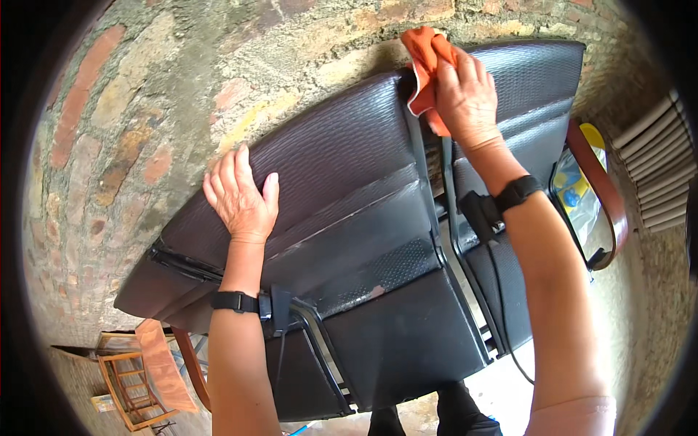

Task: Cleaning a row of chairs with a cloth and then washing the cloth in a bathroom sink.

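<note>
My right hand (469, 95) grips a bunched orange cloth (422, 71) at the top edge of a dark, textured bench seat, over the gap between two backrests. My left hand (242, 193) rests with fingers spread on the top edge of the middle backrest (338, 152), holding nothing. Black straps with small devices and thin cables sit on both wrists. The middle seat cushion (403, 338) is dark and smooth, and a worn patch (377, 291) shows low on its backrest. The right backrest (531, 82) stands beside the gap.
A rough brick wall (180, 98) rises directly behind the bench. Curved brown armrests (613, 207) end the bench. At the right are a clear plastic bag with yellow and blue items (578, 191) and a stack of pale ridged material (660, 163). A wooden chair (133, 387) lies lower left.
</note>
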`<action>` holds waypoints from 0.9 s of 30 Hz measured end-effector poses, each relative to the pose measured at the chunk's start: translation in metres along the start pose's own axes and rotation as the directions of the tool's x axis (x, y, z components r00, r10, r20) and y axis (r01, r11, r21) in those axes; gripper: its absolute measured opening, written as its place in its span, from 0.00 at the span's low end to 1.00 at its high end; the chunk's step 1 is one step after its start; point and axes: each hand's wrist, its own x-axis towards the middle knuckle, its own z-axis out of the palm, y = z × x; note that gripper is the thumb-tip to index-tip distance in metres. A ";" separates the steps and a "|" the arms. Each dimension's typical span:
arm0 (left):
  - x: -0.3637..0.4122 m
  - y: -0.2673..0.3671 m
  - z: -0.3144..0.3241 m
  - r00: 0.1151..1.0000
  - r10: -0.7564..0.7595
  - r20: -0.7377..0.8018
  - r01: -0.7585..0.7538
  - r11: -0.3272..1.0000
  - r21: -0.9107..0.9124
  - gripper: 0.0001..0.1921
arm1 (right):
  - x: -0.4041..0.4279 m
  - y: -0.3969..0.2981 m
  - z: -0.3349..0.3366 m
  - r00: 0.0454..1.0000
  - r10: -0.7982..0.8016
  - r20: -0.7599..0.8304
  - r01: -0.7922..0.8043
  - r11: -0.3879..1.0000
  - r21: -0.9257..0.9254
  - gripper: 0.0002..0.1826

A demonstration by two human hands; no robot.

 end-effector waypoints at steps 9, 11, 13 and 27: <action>0.001 -0.008 0.007 0.988 0.079 -0.133 -0.065 0.992 0.106 0.27 | -0.071 -0.015 0.021 0.982 0.182 -0.046 -0.184 0.982 -0.038 0.20; 0.002 -0.006 0.008 0.988 0.078 -0.136 -0.064 0.993 0.104 0.27 | -0.118 -0.009 0.026 0.978 0.194 0.073 -0.191 0.980 -0.050 0.16; -0.001 0.001 0.017 0.989 0.052 -0.141 -0.038 0.994 0.100 0.27 | -0.155 -0.002 0.015 0.952 0.180 0.250 -0.188 0.982 0.009 0.12; 0.001 -0.002 0.010 0.983 0.105 -0.151 -0.084 0.986 0.141 0.27 | -0.037 -0.053 0.025 0.975 0.220 0.010 -0.212 0.927 0.309 0.27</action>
